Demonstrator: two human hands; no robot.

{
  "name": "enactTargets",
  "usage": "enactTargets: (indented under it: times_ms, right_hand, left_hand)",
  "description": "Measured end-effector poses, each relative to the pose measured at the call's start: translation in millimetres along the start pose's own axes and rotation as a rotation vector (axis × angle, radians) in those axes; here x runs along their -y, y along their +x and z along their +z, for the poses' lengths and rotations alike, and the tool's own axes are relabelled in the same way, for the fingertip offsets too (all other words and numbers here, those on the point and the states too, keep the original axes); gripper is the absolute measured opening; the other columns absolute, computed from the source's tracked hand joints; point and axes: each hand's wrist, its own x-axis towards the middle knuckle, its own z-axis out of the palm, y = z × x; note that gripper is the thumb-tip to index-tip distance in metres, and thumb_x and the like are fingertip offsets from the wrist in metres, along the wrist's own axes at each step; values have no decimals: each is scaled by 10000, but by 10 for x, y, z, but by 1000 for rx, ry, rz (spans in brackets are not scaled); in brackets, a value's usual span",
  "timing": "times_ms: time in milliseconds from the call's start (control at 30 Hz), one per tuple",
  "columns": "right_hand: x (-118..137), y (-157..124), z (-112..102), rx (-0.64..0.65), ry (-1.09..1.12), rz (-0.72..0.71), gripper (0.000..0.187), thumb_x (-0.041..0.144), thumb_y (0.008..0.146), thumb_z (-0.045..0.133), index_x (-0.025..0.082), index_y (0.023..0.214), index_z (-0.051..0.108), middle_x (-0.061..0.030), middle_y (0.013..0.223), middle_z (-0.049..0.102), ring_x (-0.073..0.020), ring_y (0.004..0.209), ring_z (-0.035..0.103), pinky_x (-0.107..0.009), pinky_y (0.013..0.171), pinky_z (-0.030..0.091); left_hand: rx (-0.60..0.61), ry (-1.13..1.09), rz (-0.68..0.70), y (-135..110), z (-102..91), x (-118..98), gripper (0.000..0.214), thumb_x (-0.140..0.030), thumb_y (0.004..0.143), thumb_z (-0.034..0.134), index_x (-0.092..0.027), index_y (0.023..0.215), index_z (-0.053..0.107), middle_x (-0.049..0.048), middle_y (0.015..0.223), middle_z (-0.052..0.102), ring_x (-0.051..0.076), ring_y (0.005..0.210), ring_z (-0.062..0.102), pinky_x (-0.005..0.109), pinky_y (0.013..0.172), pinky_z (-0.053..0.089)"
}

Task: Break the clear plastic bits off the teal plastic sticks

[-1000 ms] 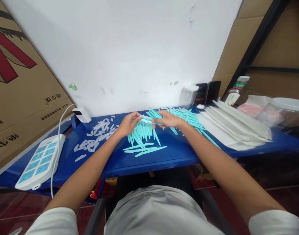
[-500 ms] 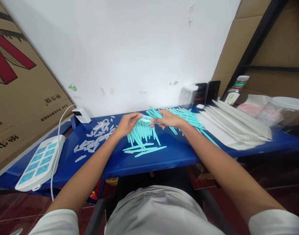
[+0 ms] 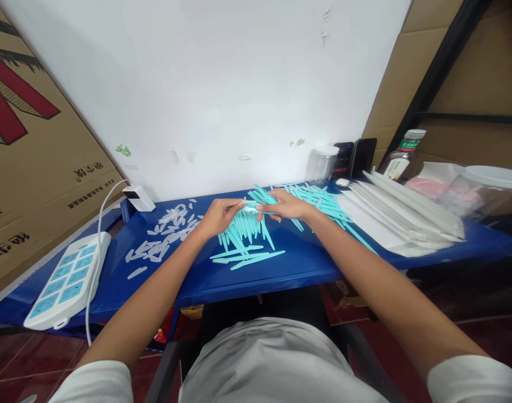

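Observation:
Both hands meet over the middle of a blue table (image 3: 297, 268). My left hand (image 3: 219, 215) pinches the pale end of a thin teal stick (image 3: 254, 209), and my right hand (image 3: 284, 204) grips the same stick from the other side. Under the hands lies a heap of teal sticks (image 3: 243, 232), with three more laid flat nearer me (image 3: 249, 256). Another spread of teal sticks (image 3: 323, 202) lies right of my right hand. Small pale strips (image 3: 163, 238) are scattered left of my left hand.
A white power strip (image 3: 65, 280) with a cable and a white adapter (image 3: 138, 197) lie at the left. White sheets (image 3: 402, 218) are stacked at the right, with clear jars (image 3: 325, 162), dark phones (image 3: 362, 157) and a bottle (image 3: 400, 159) behind. Cardboard boxes flank the white wall.
The hands have stayed together over the heap; my left hand's fingers have shifted slightly along the stick's pale end. Nothing else has moved.

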Motion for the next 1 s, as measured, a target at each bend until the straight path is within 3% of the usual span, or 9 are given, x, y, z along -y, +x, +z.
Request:
enactTargets:
  times_ms: [400, 633, 833, 1000]
  right_hand:
    - [24, -13, 3, 8, 8, 20, 377, 499, 859, 732, 129, 921, 697, -85, 870, 776, -79, 455, 477, -226, 437, 388]
    - [44, 6, 21, -36, 8, 39, 443, 555, 839, 743, 122, 927, 723, -64, 820, 761, -84, 456, 489, -223, 414, 372]
    - [74, -11, 41, 11, -45, 47, 472, 588, 866, 714, 117, 884, 742, -10, 589, 657, -89, 439, 480, -218, 430, 358]
    - [71, 7, 40, -32, -27, 89, 499, 622, 911, 655, 128, 957, 708, -59, 713, 731, -103, 452, 540, -217, 392, 374]
  left_hand:
    - [69, -48, -9, 5, 10, 41, 506, -521, 1024, 449, -136, 853, 729, -26, 657, 441, 119, 622, 350, 251, 584, 275]
    - [74, -421, -201, 14, 54, 34, 538, -599, 998, 484, -129, 1153, 696, -52, 620, 393, 99, 483, 350, 229, 464, 288]
    - [66, -390, -182, 10, 107, -3, 516, -615, 983, 512, -142, 858, 676, -40, 593, 438, 88, 473, 367, 229, 458, 305]
    - [37, -349, -177, 31, 96, 33, 493, -587, 995, 504, -145, 848, 666, -36, 591, 458, 95, 487, 406, 235, 473, 324]
